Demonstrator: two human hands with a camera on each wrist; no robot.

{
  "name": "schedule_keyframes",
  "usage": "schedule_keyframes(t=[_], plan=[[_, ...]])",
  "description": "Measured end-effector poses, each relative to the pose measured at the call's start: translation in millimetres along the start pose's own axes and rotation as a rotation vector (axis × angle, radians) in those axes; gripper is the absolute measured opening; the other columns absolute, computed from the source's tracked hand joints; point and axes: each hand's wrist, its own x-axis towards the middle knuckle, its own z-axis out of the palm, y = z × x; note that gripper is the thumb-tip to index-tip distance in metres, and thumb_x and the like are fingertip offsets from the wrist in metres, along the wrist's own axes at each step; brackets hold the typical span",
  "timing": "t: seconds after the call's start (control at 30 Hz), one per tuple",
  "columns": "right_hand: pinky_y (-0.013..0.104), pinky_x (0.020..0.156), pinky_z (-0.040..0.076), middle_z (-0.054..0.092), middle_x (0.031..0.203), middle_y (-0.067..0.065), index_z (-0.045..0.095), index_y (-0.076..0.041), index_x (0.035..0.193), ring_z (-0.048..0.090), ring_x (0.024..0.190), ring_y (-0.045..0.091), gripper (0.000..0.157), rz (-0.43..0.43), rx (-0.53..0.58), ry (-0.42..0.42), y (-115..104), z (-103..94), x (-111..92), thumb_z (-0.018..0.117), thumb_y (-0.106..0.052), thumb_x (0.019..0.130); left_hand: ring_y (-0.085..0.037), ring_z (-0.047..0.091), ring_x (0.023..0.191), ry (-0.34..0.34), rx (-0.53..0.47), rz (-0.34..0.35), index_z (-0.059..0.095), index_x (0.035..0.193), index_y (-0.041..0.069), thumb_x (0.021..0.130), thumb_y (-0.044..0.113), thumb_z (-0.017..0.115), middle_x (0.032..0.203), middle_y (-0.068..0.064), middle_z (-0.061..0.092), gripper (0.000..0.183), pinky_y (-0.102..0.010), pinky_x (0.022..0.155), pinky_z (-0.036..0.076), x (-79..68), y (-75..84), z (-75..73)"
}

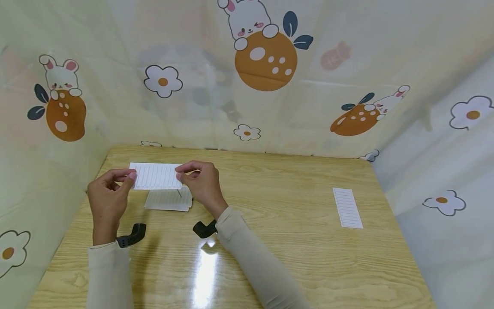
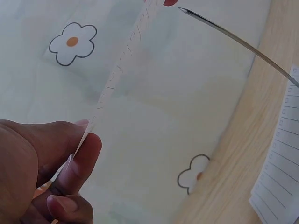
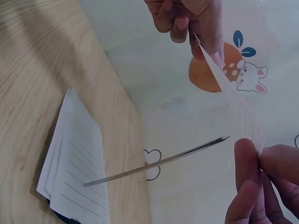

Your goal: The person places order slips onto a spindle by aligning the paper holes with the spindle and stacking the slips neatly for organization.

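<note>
My left hand (image 1: 109, 199) pinches the left end of a lined white paper slip (image 1: 156, 176) between thumb and fingers. At the slip's other end, my right hand (image 1: 205, 184) pinches too, so the paper is held up between both hands. Below it lies a stack of lined slips (image 3: 79, 182), pierced by a thin metal paper spike (image 3: 159, 163). The spike leans, and its pointed tip stands close to the held slip in both wrist views; I see no hole through that slip. Part of a dark base (image 3: 63, 216) shows under the stack.
Another lined slip (image 1: 347, 207) lies alone on the right side of the wooden table (image 1: 270, 201). A patterned curtain (image 1: 200, 116) hangs behind the table and along its sides. Dark wrist mounts (image 1: 133, 236) sit on both wrists.
</note>
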Motion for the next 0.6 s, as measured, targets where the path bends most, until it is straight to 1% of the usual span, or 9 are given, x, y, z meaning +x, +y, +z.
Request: schedule_keyframes(t=[0.07,0.2,0.27,0.3,0.37,0.5,0.6], plan=[[0.023,0.050,0.041,0.080,0.093,0.001,0.084,-0.010,0.097,0.069,0.069,0.032,0.006,0.007,-0.005,0.004,1.9,1.7,0.5,0.082,-0.007,0.092,-0.015,0.046,0.075,-0.005,0.005,-0.020,0.082,0.110,0.009,0.097,0.028,0.080,0.087,0.016,0.066,0.023,-0.025,0.060,0.035,1.1,-2.5,0.2],[0.022,0.049,0.040,0.079,0.089,-0.003,0.084,-0.013,0.095,0.059,0.060,0.012,0.007,0.028,-0.029,0.014,6.4,4.6,0.6,0.084,-0.007,0.091,-0.014,0.046,0.075,-0.012,0.001,-0.059,0.081,0.109,0.010,0.096,0.027,0.080,0.088,0.015,0.065,0.022,-0.023,0.056,0.035,3.0,-9.1,1.4],[0.022,0.050,0.041,0.078,0.088,-0.004,0.084,-0.014,0.094,0.058,0.059,0.008,0.008,0.026,-0.034,0.020,8.4,5.6,0.5,0.084,-0.007,0.090,-0.013,0.047,0.075,-0.010,-0.004,-0.062,0.081,0.108,0.009,0.095,0.026,0.081,0.087,0.015,0.066,0.021,-0.023,0.055,0.035,4.2,-12.6,2.6],[0.022,0.050,0.041,0.078,0.088,-0.005,0.085,-0.015,0.093,0.057,0.059,0.006,0.008,0.024,-0.035,0.023,9.4,6.0,0.4,0.084,-0.007,0.090,-0.013,0.047,0.074,-0.009,-0.008,-0.060,0.081,0.108,0.009,0.095,0.025,0.081,0.086,0.015,0.066,0.021,-0.022,0.055,0.035,4.7,-14.4,3.4],[0.022,0.051,0.042,0.078,0.088,-0.004,0.084,-0.015,0.092,0.059,0.060,0.008,0.010,0.019,-0.031,0.027,11.1,6.7,0.3,0.084,-0.006,0.090,-0.012,0.048,0.073,-0.009,-0.003,-0.052,0.082,0.108,0.009,0.095,0.025,0.082,0.084,0.015,0.066,0.020,-0.022,0.055,0.035,5.3,-17.7,5.0],[0.023,0.052,0.043,0.078,0.089,-0.005,0.084,-0.017,0.091,0.059,0.061,0.009,0.010,0.040,-0.045,0.032,15.0,7.6,-0.6,0.084,-0.007,0.090,-0.011,0.047,0.070,-0.020,0.012,-0.042,0.082,0.107,0.009,0.094,0.025,0.082,0.081,0.014,0.064,0.020,-0.023,0.053,0.035,4.9,-24.5,7.9],[0.023,0.053,0.044,0.079,0.091,-0.005,0.085,-0.014,0.094,0.058,0.061,0.006,0.007,0.065,-0.070,0.032,20.5,8.3,-1.3,0.084,-0.008,0.090,-0.011,0.048,0.070,-0.028,0.010,-0.044,0.082,0.107,0.008,0.095,0.025,0.082,0.081,0.015,0.065,0.021,-0.023,0.054,0.036,3.7,-28.9,10.2]])
